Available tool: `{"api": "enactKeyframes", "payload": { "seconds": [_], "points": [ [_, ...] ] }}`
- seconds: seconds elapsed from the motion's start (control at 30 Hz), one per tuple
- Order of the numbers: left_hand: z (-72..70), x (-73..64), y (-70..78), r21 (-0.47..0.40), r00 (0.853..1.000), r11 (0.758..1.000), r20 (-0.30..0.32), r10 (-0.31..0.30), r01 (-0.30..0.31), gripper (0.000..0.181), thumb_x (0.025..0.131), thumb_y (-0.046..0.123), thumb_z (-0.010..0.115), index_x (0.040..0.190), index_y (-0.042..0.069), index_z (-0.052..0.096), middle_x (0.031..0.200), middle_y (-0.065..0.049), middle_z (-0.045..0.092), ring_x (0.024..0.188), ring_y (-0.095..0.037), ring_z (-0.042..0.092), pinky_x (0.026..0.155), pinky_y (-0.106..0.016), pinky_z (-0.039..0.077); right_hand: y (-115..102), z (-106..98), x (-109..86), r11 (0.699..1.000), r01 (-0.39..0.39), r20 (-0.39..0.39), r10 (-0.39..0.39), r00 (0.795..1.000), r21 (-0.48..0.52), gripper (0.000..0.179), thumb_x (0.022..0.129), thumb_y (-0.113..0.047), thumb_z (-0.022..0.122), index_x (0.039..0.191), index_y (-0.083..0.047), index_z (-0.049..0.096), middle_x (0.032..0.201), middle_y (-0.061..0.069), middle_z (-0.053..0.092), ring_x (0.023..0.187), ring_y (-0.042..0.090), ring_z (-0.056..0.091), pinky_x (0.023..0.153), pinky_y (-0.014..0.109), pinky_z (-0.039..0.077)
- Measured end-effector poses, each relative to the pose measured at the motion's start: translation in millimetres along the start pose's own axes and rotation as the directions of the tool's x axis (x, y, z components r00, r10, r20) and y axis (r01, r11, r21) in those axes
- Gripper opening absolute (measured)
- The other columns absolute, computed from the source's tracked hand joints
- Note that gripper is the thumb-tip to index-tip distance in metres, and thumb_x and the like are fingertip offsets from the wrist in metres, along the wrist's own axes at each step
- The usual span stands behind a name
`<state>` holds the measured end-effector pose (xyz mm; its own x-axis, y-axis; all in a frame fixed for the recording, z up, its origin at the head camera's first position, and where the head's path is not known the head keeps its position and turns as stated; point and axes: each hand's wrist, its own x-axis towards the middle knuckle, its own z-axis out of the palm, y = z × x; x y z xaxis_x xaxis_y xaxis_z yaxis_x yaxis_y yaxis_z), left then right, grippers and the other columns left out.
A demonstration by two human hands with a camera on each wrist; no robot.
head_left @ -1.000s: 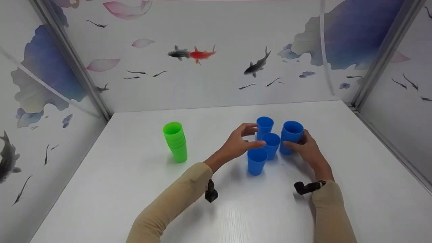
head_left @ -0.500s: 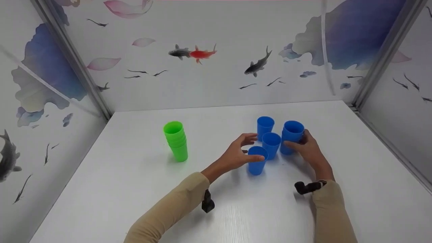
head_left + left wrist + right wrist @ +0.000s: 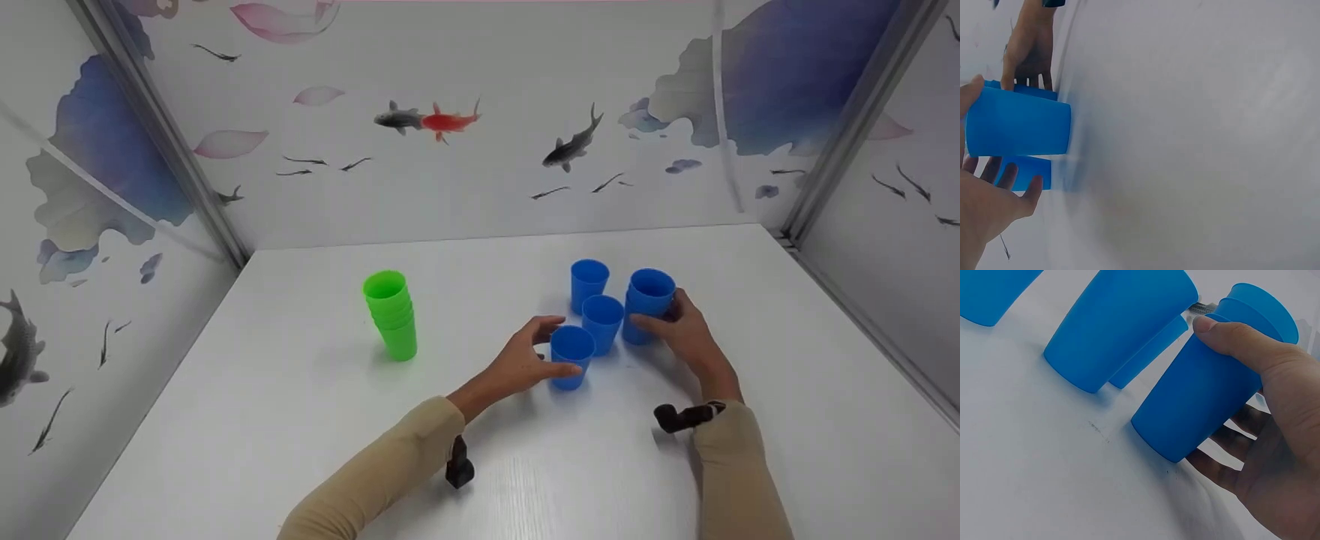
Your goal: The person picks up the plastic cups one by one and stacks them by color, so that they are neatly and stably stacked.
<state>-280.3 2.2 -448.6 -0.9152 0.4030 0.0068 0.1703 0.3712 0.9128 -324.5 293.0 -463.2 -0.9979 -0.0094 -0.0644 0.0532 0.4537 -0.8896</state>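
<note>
Blue cups between two hands, green stack off to the left

The left hand (image 3: 521, 364) is spread wide in a C around the nearest blue cup (image 3: 1019, 122), thumb on one side and fingers on the other; whether it grips the cup cannot be told. The right hand (image 3: 686, 334) holds a stack of blue cups (image 3: 646, 304), its thumb across the front and its fingers curled behind.

The nearest cup stands upright on the white worktop (image 3: 300, 450), closer to the right edge than to the left. Beyond it, towards the far edge, is the middle blue cup (image 3: 602, 322), just beside the held stack, with a narrow gap between their bases. The far blue cup (image 3: 589, 286) stands behind that one, the closest of the three single cups to the far edge. The held stack is the blue group's nearest to the far right corner.

Well apart, towards the left edge, stands an upright stack of green cups (image 3: 391, 315).
</note>
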Motion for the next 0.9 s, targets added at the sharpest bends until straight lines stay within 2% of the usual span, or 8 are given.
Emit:
{"api": "enactKeyframes", "payload": {
  "seconds": [0.13,0.43,0.7,0.9],
  "points": [
    [4.3,0.6,-1.7,-0.008,0.999,0.999,-0.011,-0.034,0.034,0.08,0.081,0.039,0.083,0.148,0.022,0.043,0.151,-0.004,0.05,0.139,-0.024,0.05,0.112,-0.045,0.047,1,0,-0.5,1.0,-0.002,0.001,0.002,1.0,-0.001,0.114,0.082,-0.061,0.073,0.16,-0.01,0.008,0.166,0.022,0.019,0.154,0.046,0.015,0.12,0.068,0.017],
    [10.9,3.7,0.5,-0.035,0.997,0.997,-0.034,-0.062,0.061,0.07,0.082,0.036,0.083,0.14,0.02,0.047,0.146,-0.005,0.054,0.138,-0.026,0.05,0.114,-0.047,0.044,0,0,-1.2,1.0,-0.001,0.001,0.001,1.0,0.003,0.114,0.082,-0.06,0.073,0.16,-0.011,0.007,0.166,0.021,0.019,0.154,0.045,0.016,0.12,0.068,0.018],
    [11.7,5.2,1.0,-0.044,0.998,0.998,-0.04,-0.053,0.052,0.069,0.083,0.035,0.083,0.139,0.018,0.046,0.143,-0.006,0.056,0.136,-0.026,0.051,0.114,-0.046,0.044,-1,1,-0.9,1.0,0.008,-0.008,-0.008,1.0,0.015,0.111,0.084,-0.057,0.074,0.16,-0.01,0.007,0.166,0.022,0.019,0.154,0.045,0.015,0.121,0.067,0.018],
    [11.8,6.6,6.7,-0.038,0.998,0.998,-0.044,-0.051,0.05,0.068,0.084,0.037,0.081,0.139,0.019,0.045,0.145,-0.006,0.054,0.135,-0.026,0.052,0.112,-0.046,0.046,0,2,-0.4,1.0,-0.005,-0.012,0.005,1.0,0.015,0.114,0.081,-0.06,0.074,0.16,-0.009,0.009,0.166,0.022,0.019,0.154,0.045,0.016,0.121,0.067,0.019]
  ]
}}
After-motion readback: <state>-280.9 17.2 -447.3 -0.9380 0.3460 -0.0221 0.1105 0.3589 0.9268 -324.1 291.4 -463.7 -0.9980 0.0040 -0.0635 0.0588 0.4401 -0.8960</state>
